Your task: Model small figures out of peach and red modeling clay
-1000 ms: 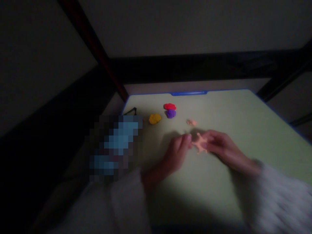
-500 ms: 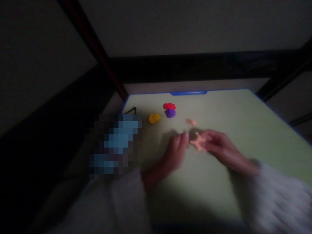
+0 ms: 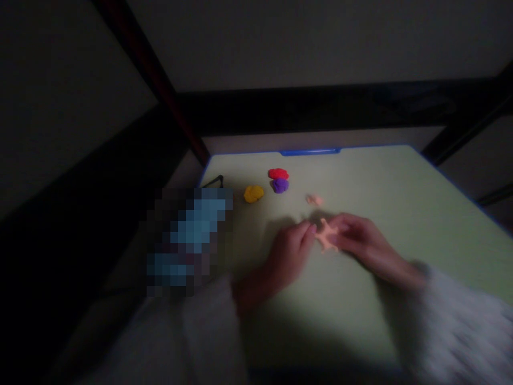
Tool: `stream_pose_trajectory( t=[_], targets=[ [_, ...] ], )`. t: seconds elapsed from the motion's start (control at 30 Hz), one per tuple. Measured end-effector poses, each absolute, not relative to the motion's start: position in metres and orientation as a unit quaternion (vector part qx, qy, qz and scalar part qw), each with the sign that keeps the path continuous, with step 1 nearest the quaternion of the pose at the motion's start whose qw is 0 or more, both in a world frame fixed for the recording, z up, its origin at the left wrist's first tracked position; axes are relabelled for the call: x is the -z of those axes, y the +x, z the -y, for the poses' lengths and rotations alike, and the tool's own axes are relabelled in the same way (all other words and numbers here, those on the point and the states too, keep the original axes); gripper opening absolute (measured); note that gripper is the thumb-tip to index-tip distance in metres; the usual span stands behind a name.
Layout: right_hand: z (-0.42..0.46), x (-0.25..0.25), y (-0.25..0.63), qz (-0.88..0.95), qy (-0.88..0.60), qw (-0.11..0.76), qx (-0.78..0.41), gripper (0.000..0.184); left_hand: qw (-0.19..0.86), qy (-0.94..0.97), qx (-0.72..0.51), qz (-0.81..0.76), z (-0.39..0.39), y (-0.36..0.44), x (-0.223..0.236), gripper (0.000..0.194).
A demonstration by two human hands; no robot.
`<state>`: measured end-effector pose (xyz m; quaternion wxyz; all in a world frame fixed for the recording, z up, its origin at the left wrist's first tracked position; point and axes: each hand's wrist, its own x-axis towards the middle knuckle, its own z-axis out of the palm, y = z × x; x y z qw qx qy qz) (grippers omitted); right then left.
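A star-shaped piece of peach modelling clay [image 3: 327,235] with several thin points is held between my hands above the pale table. My right hand [image 3: 358,235] is closed on its right side, thumb and fingers pinching it. The fingers of my left hand [image 3: 292,248] are pinched at the tip of its left point. Just beyond my hands lies a small lump of peach clay [image 3: 315,200]. Farther left on the table are a yellow clay lump [image 3: 254,194], a purple clay lump [image 3: 280,185] and a red clay lump [image 3: 278,174], the last two touching.
The pale table [image 3: 372,176] has a blue edge with a blue handle-like strip [image 3: 310,152] at the far side. A blurred-out bluish device [image 3: 196,224] stands at the left, with a dark bent piece [image 3: 216,182] behind it. A dark beam runs beyond the table.
My left hand has moved slightly to the right, its fingertips now over the tip of the clay star's left point. My right hand and the lumps stay about where they were.
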<state>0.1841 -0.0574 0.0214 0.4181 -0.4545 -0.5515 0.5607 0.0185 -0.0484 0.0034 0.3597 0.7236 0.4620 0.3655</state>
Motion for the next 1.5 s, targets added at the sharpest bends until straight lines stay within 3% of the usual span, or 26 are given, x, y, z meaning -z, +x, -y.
stream_pose_trajectory(
  t=[0.17,0.37,0.63,1.2,1.5],
  targets=[
    [0.057,-0.021,0.184,0.559,-0.459,0.413,-0.553,0.016,0.311,0.747,-0.348,-0.474,0.048,0.018,-0.002,0.031],
    [0.057,-0.021,0.185,0.557,-0.469,0.423,-0.540,0.015,0.434,0.640,-0.432,-0.464,0.046,0.018,0.002,0.035],
    [0.057,-0.021,0.185,0.560,-0.465,0.416,-0.545,0.015,0.425,0.691,-0.366,-0.456,0.047,0.020,-0.007,0.030],
    [0.058,-0.023,0.183,0.537,-0.444,0.439,-0.567,0.013,0.573,0.579,-0.411,-0.410,0.045,0.023,0.001,0.027],
    [0.057,-0.017,0.188,0.474,-0.409,0.464,-0.627,0.015,0.469,0.680,-0.430,-0.364,0.036,0.009,-0.013,0.015]
  ],
)
